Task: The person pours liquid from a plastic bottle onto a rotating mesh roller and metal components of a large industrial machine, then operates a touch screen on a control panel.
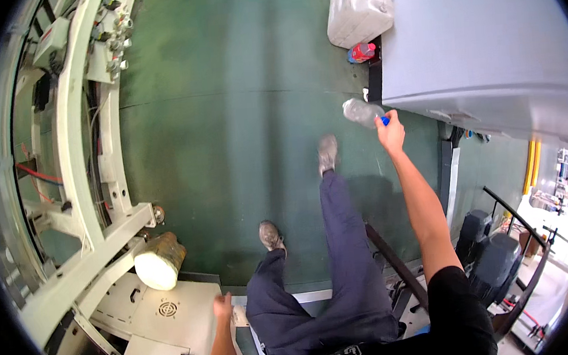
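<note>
My right hand (392,132) is stretched out ahead and closed around the blue-capped neck of a clear plastic bottle (361,112). The bottle looks see-through and points away to the left, over the green floor beside a grey cabinet. Low in the picture, my left hand (223,306) hangs beside my thigh, close to the corner of a cream machine panel. Its fingers are small and blurred, so I cannot make out whether they are spread or curled, and no object shows in it.
A white jerrycan (360,10) and a red-and-blue bottle (361,52) stand beside the grey cabinet (479,35). A cream machine frame (74,127) lines the left, with a wrapped roll (160,262) at its foot. A dark bar (398,265) crosses near my right leg.
</note>
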{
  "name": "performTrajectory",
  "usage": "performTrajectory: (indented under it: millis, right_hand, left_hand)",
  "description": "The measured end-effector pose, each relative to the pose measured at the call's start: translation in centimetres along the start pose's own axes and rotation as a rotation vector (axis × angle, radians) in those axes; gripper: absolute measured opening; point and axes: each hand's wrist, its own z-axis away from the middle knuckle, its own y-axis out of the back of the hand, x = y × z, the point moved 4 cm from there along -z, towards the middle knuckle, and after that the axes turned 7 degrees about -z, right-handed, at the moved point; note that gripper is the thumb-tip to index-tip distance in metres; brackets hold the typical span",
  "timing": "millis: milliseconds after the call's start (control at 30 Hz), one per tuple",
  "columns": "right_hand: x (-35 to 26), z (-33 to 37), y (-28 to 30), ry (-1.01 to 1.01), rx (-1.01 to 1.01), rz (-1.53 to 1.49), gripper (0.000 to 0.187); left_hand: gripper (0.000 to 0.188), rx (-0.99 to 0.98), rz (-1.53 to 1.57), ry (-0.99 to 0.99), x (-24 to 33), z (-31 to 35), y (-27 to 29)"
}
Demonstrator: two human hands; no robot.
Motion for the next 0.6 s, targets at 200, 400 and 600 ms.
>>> performTrajectory:
  millis: [200,400,600]
  right_hand:
    - [8.2,-20.2,-8.0,-0.195,0.050,0.176,0.037]
    - [13.4,-31.2,-17.5,-0.216,-0.001,0.149,0.043]
    - [13.2,-34.4,-18.3,-0.204,-0.059,0.212,0.071]
  left_hand:
    - [0.031,-0.176,-0.590,-0.347,-6.8,10.8,-6.4]
    - [0.026,-0.434,-0.177,0.312,3.8,25.7,-13.2]
    - [0.028,-0.340,0.116,0.578,11.1,33.7,-19.3]
